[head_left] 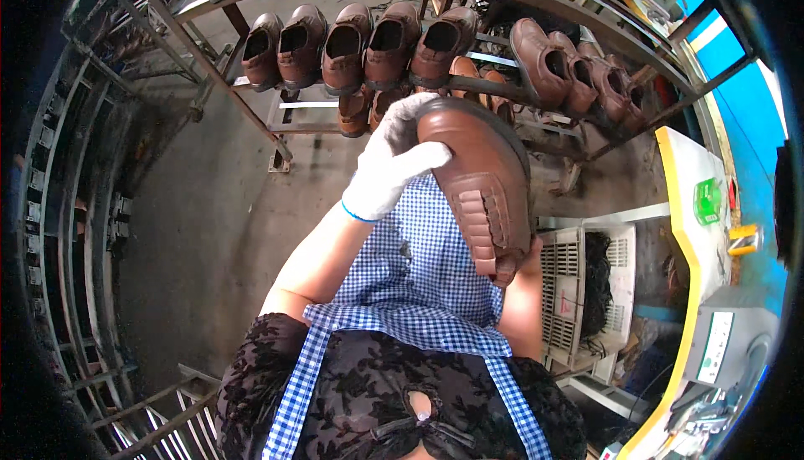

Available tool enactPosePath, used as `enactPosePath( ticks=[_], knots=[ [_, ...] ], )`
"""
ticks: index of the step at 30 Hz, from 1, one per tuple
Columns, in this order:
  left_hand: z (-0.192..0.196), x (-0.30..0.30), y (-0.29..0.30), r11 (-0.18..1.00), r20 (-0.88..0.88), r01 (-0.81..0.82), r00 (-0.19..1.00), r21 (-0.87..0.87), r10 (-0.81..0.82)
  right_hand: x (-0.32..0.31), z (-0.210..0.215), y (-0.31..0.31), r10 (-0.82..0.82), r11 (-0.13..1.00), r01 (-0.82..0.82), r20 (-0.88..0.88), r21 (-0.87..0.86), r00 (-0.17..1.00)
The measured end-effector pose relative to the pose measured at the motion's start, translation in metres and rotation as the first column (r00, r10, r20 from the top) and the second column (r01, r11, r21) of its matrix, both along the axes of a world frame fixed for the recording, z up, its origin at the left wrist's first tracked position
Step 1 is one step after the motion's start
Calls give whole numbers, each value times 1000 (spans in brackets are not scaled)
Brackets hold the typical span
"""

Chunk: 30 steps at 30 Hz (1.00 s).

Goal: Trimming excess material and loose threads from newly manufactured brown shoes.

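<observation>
A brown leather shoe [477,154] with a dark sole is held up in front of my apron, its toe up and its heel end toward me. My left hand [390,162], in a white glove with a blue cuff edge, is closed round the toe. Its thumb presses on the upper, while the other fingers go behind the sole side. Stitched ridges and a strap-like piece show on the shoe's upper. My right hand [534,250] is almost wholly hidden behind the heel end; only a sliver of it and the bare forearm show, so its fingers cannot be made out.
Ahead stands a metal rack [276,127] with rows of brown shoes [345,45] and black ones above. A pale plastic crate [563,280] with dark stringy material is at my right, beside a yellow-edged machine [682,200]. Metal frames [79,234] line the left side.
</observation>
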State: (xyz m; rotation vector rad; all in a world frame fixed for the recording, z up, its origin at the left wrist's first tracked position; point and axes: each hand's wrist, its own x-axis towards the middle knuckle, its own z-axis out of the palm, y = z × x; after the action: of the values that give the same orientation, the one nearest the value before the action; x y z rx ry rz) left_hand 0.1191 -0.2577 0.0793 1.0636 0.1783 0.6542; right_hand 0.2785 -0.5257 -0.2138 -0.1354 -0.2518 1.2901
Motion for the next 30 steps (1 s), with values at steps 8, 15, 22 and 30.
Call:
enactPosePath(
  ticks=[8, 15, 22, 30],
  knots=[
    [-49, 5, 37, 995, 11, 53, 999, -88, -52, -4, 166, 1, -197, 693, 473, 489, -544, 850],
    [-74, 3, 43, 968, -5, 104, 994, -230, -108, 13, 214, 8, 27, 806, 433, 755, -405, 655],
    [-66, 20, 43, 993, -425, 50, 901, -106, -91, 36, 203, 37, -247, 764, 546, 626, -344, 740],
    [-88, 19, 44, 904, -465, 158, 815, -397, -346, 86, 236, 107, -597, 486, 741, 443, -463, 669]
  ],
)
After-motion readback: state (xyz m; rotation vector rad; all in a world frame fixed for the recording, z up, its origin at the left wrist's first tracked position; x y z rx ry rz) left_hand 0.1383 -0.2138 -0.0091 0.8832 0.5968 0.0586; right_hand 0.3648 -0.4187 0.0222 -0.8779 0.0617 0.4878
